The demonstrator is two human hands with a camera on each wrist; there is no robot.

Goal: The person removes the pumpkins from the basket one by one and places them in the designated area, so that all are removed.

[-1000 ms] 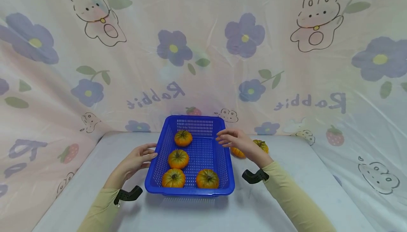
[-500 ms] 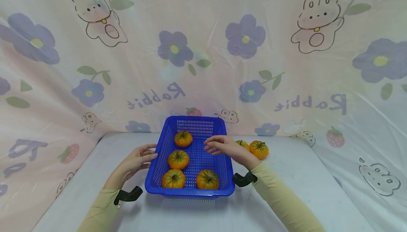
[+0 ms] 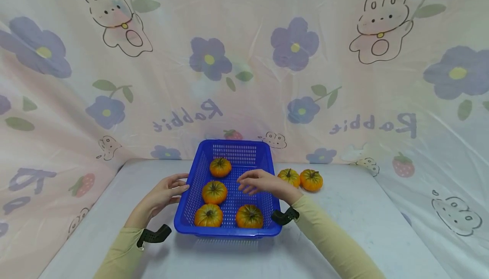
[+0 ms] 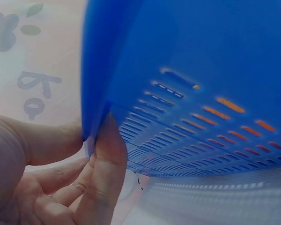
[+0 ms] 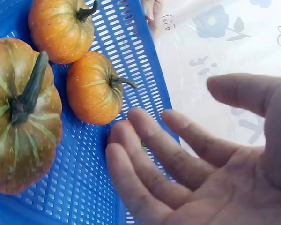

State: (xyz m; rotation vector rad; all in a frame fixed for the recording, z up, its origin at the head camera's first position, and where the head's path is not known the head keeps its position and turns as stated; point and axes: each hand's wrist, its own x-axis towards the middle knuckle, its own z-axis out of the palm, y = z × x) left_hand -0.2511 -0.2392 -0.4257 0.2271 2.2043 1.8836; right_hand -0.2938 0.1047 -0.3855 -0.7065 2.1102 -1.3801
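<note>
A blue plastic basket stands on the table with several small orange-green pumpkins in it. One pumpkin lies at its far left, another at mid-left. Two more sit at the near end, a left pumpkin and a right pumpkin. My left hand pinches the basket's left rim between thumb and fingers, plain in the left wrist view. Over the basket's right half hovers my right hand. Its fingers are loosely spread and hold nothing; the right wrist view shows the bare palm.
Outside the basket on the right, two pumpkins lie side by side: a nearer-left pumpkin and a right one. A patterned curtain hangs behind the white table.
My right hand has moved left and slightly toward me, from the basket's right rim to over its inside. That uncovers the two pumpkins outside. My left hand has stayed on the rim.
</note>
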